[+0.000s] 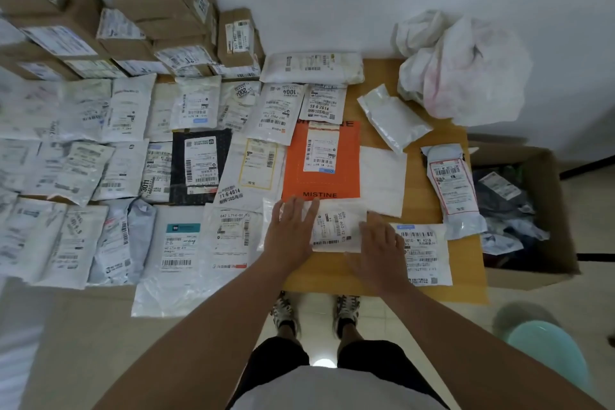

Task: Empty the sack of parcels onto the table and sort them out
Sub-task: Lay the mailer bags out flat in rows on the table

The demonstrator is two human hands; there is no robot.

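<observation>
At near table edge: left hand (293, 230) and right hand (379, 245), fingers straight, pressed flat on white plastic mailer with printed label (336, 226). Mailer ends covered by both hands; label text illegible. Crumpled white sack (466, 70) far right, contents hidden.

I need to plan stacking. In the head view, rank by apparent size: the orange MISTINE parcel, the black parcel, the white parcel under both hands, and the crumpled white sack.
1. Crumpled white sack, though its bulk is loose folds.
2. Orange MISTINE parcel.
3. Black parcel, not far behind the orange one.
4. White parcel under both hands, partly covered, so unsure.
</observation>
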